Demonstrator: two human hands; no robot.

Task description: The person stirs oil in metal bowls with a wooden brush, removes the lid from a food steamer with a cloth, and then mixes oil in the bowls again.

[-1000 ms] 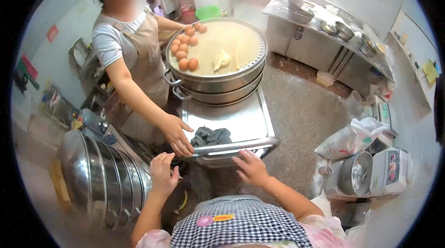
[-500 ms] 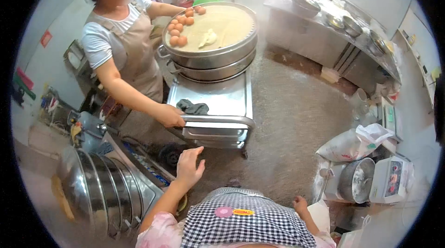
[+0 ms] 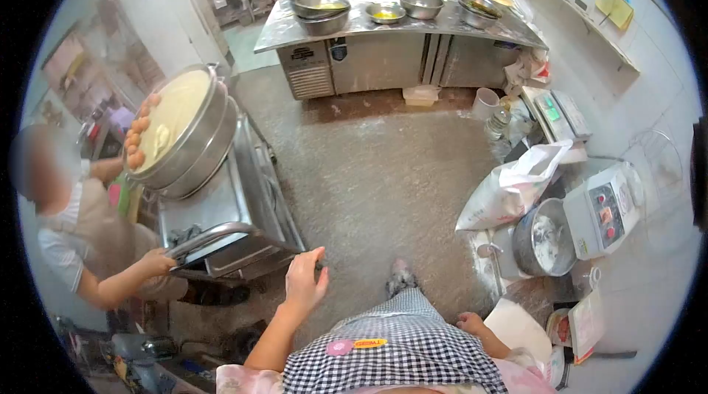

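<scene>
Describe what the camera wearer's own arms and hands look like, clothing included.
The left hand and right hand show no gloves, watch or bracelet. The left sleeve and right sleeve are whitish with soft pink patterning. Between them is a black-and-white checked apron bearing a round pink patch and a yellow patch, its lettering unreadable.

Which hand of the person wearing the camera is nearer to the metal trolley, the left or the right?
Left. The left hand appears beside the near corner of the metal trolley; the right hand is farther away, low beside the checked apron.
</scene>
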